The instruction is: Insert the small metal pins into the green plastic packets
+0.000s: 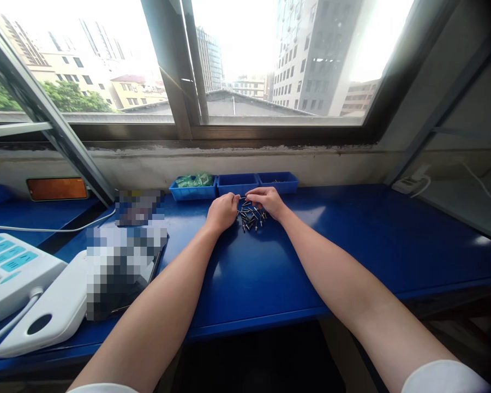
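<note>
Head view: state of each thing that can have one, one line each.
Left hand, curled; grip unclear
Right hand, bent, tips close to left hand; grip unclear
Small metal pieces, loose in a pile on the blue table
Left bin, open-topped, holding crumpled green plastic
Middle bin, open-topped
Right bin, open-topped, dark pieces inside
Orange-faced phone, standing on its long edge

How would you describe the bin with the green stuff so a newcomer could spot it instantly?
Find the blue table below the big window. At its far edge, beyond the left hand, sit three blue bins in a row; yours is the leftmost bin. It alone shows crumpled green material, unlike the middle bin and right bin.
</note>
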{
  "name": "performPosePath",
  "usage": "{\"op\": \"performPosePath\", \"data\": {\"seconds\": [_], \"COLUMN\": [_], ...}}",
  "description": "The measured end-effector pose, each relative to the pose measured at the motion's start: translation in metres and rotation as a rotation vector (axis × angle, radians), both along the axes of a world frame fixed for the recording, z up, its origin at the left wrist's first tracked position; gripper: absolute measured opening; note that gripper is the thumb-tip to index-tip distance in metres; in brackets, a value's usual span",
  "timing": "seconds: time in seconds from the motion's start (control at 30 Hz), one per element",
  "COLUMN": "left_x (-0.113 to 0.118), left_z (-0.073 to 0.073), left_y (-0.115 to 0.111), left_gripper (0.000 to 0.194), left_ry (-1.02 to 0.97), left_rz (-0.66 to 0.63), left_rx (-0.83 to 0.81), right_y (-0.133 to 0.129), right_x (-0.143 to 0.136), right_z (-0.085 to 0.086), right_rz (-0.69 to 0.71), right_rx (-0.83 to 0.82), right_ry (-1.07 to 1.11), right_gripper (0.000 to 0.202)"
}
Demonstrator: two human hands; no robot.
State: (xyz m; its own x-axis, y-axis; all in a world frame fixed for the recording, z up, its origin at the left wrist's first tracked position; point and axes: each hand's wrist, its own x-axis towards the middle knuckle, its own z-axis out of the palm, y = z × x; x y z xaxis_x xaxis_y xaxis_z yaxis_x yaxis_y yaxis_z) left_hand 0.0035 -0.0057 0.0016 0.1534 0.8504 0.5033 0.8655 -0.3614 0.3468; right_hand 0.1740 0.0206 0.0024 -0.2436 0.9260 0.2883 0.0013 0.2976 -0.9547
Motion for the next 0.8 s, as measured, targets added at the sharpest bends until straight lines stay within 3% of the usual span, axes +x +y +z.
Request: {"op": "performPosePath", "data": {"seconds": [0.1,0.2,0.3,0.4,0.57,0.8], "left_x": [0.000,0.000,0.000,-0.001,-0.001,0.000], "left_z": [-0.001,-0.003,-0.006,-0.009,-0.011,-0.008], "left_y": [0.000,0.001,0.003,0.004,0.004,0.001], "left_gripper": [0.038,0.038,0.043,0.048,0.054,0.054], "left_ry": [-0.056,-0.067,0.001,0.066,0.149,0.188], "left_rz": [-0.011,0.015,0.039,0.017,-0.037,-0.036], "left_rx": [-0.007,-0.051,-0.126,-0.197,-0.261,-0.280], "right_y": [0.006,0.011,0.013,0.012,0.011,0.021], "right_x": [0.001,0.005,0.014,0.023,0.027,0.031], "right_z": [-0.002,-0.002,-0.002,-0.002,-0.002,-0.007], "right_rz": [-0.069,-0.277,-0.552,-0.715,-0.755,-0.606], "right_rx": [0.010,0.077,0.192,0.259,0.237,0.126], "right_ry": [0.024,-0.037,-0.336,-0.701,-0.946,-1.037], "right_gripper": [0.025,0.027,0.035,0.046,0.061,0.076]}}
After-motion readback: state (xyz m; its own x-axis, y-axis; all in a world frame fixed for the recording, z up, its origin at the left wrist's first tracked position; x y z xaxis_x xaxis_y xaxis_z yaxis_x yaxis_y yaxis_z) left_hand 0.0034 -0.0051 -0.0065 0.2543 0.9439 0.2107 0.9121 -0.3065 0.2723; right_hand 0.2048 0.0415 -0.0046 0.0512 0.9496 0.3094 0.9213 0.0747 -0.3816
